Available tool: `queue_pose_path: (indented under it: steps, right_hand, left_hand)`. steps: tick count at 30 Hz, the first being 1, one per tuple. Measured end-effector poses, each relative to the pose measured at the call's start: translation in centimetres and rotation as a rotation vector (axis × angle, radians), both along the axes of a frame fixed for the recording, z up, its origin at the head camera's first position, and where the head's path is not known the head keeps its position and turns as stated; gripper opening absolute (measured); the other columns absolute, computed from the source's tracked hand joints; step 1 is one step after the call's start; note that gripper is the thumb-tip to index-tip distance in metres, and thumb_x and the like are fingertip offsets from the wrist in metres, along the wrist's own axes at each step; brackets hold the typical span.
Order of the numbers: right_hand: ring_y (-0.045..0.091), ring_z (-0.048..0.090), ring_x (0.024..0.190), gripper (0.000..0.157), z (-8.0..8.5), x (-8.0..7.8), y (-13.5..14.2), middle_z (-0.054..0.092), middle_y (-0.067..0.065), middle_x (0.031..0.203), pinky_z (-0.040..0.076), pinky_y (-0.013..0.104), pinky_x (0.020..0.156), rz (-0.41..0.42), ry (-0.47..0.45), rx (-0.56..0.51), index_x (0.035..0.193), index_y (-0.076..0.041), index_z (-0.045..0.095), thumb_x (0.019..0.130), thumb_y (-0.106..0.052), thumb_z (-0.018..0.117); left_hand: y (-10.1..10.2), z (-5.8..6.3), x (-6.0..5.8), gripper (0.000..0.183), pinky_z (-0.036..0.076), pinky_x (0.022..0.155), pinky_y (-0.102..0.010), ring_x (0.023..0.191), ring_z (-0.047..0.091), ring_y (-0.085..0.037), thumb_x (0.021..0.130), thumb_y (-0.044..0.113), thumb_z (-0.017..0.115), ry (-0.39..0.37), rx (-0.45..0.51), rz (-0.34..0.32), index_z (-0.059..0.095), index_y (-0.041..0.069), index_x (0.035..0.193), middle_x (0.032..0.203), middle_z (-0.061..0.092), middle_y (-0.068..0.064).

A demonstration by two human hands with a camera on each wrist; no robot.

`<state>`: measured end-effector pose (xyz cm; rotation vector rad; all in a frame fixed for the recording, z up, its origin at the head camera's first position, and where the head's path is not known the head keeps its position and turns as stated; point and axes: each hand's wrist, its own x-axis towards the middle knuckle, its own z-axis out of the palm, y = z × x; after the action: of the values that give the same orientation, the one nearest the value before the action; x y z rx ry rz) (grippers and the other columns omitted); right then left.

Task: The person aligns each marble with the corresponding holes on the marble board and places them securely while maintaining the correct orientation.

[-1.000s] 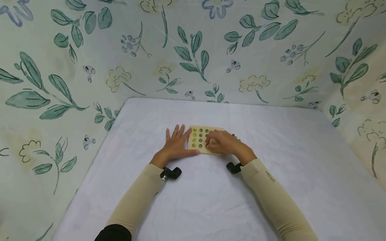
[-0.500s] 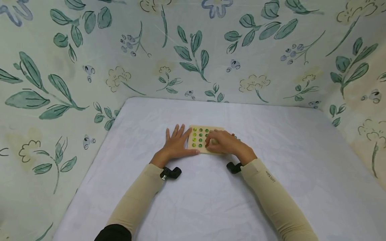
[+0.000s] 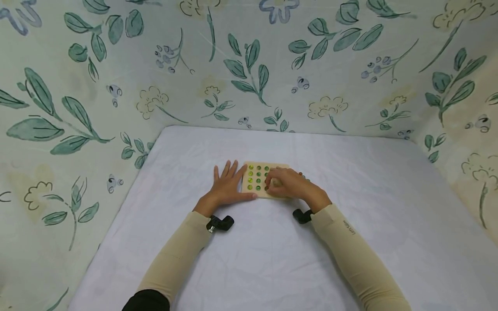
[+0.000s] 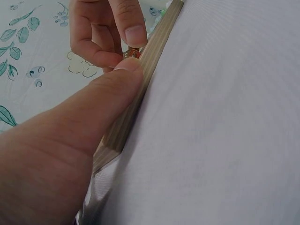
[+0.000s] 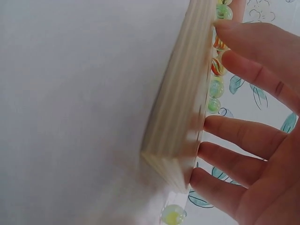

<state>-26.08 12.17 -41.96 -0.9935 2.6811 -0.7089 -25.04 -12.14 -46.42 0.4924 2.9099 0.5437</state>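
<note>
A pale wooden board (image 3: pixel 265 195) lies on the cloth, with rows of yellow marbles (image 3: pixel 250 173) and green marbles (image 3: pixel 258 174) set in its top. My left hand (image 3: pixel 227 188) is spread at the board's left end, forefinger at the far corner and thumb along the near edge. Over the board's right part, my right hand (image 3: pixel 288 183) pinches an orange-striped marble (image 4: pixel 131 54) between thumb and forefinger. Its other fingertips touch the board top in the right wrist view, where another orange-striped marble (image 5: pixel 217 66) sits close by. The right hand hides part of the board.
A few loose marbles (image 3: pixel 305 177) lie just beyond the board's right end, partly behind the right hand. One yellow-green marble (image 5: pixel 174 214) shows past the board's corner. White cloth (image 3: pixel 249 259) covers the table, and a floral curtain (image 3: pixel 249 65) stands behind it.
</note>
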Motion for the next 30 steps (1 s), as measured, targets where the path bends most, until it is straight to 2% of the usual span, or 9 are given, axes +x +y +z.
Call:
queue_pose_path:
  steps: [8,18,21,24,27,30]
  right_hand:
    - [0.021,0.049,0.111,0.016,0.5,0.0,0.1,0.060,-0.002,0.122,0.040,0.046,0.095,-0.061,-0.088,0.025,0.103,-0.022,0.067,0.088,-0.024,0.071]
    - [0.021,0.050,0.113,0.021,0.9,-0.6,0.8,0.059,-0.001,0.126,0.041,0.044,0.098,-0.083,-0.147,0.003,0.109,-0.022,0.065,0.089,-0.025,0.071]
    - [0.025,0.048,0.123,0.023,1.3,-0.6,1.6,0.056,0.005,0.134,0.039,0.048,0.103,-0.104,-0.141,-0.040,0.111,-0.019,0.064,0.089,-0.023,0.071]
    - [0.031,0.041,0.134,0.026,1.9,-0.7,2.4,0.049,0.013,0.143,0.032,0.054,0.108,-0.130,-0.121,-0.065,0.113,-0.015,0.064,0.089,-0.024,0.071]
    - [0.033,0.039,0.136,0.028,2.5,-0.8,3.2,0.047,0.015,0.144,0.032,0.054,0.109,-0.158,-0.098,-0.060,0.114,-0.013,0.064,0.089,-0.025,0.070]
    - [0.032,0.040,0.135,0.029,2.7,-0.9,4.0,0.047,0.013,0.145,0.035,0.053,0.106,-0.190,-0.090,-0.045,0.114,-0.014,0.063,0.090,-0.026,0.070]
  left_hand:
    - [-0.1,-0.2,0.0,0.113,-0.015,0.111,-0.058,0.147,-0.011,-0.029,0.070,0.085,0.051,0.013,0.025,-0.003,0.013,0.024,0.157,0.162,0.000,-0.009]
    - [-0.1,-0.1,0.1,0.112,-0.015,0.110,-0.058,0.147,-0.010,-0.030,0.070,0.084,0.053,0.015,0.046,0.000,0.015,0.024,0.156,0.162,0.002,-0.010]
    - [-0.1,-0.2,0.0,0.113,-0.016,0.110,-0.058,0.147,-0.011,-0.030,0.070,0.085,0.053,0.011,0.045,0.000,0.014,0.024,0.156,0.162,0.001,-0.010]
    - [0.0,-0.3,0.1,0.113,-0.016,0.110,-0.058,0.147,-0.010,-0.030,0.070,0.085,0.053,0.020,0.038,0.003,0.014,0.025,0.156,0.162,0.002,-0.009]
    - [0.1,-0.4,0.1,0.113,-0.016,0.110,-0.058,0.147,-0.009,-0.030,0.069,0.085,0.053,0.026,0.034,0.008,0.014,0.025,0.156,0.162,0.002,-0.009]
    - [0.1,-0.4,0.1,0.113,-0.016,0.110,-0.057,0.147,-0.010,-0.029,0.069,0.085,0.053,0.023,0.032,0.011,0.014,0.025,0.156,0.162,0.001,-0.008]
